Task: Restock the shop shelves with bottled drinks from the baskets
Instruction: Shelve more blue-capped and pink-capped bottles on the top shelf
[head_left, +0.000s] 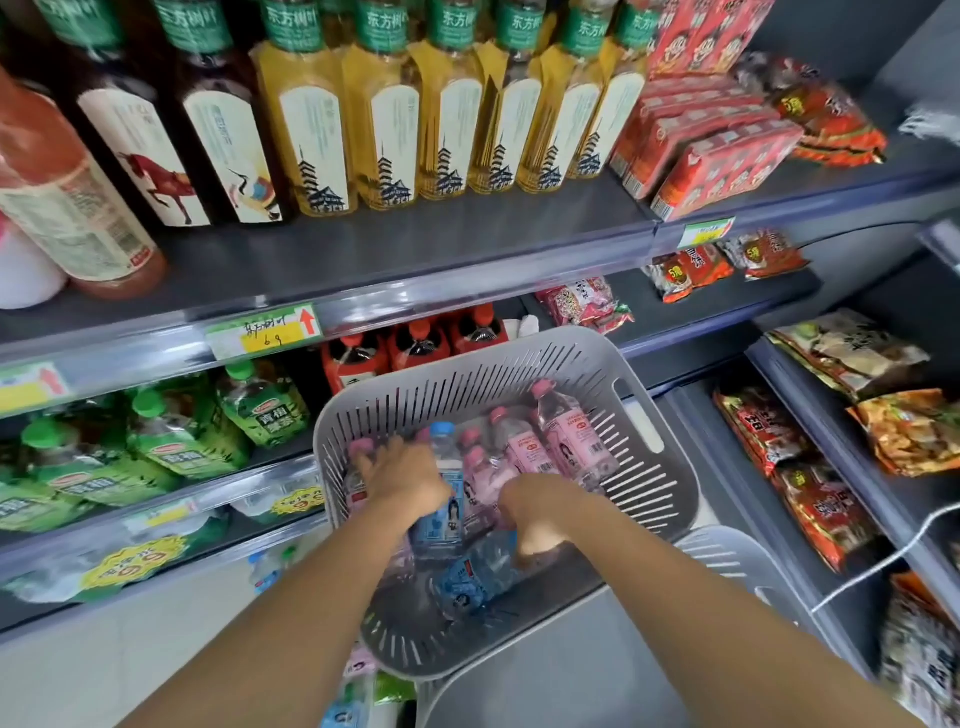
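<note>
Left: green-labelled bottles lie on the lower shelf, with dark tea bottles on the upper shelf. Centre-left: yellow tea bottles stand in a row above a handwritten price tag. Centre: a grey slotted basket, tilted toward the shelves, holds the bottled drinks. The left grip reaches into it, fingers spread over pink caps, touching an upright blue-labelled bottle; whether it clasps any bottle cannot be told. Pink-labelled bottles fill the basket's far side. The right grip is curled down among the bottles; what it encloses cannot be told. Right: a second basket, red cartons above, snack packets on the side shelving.
</note>
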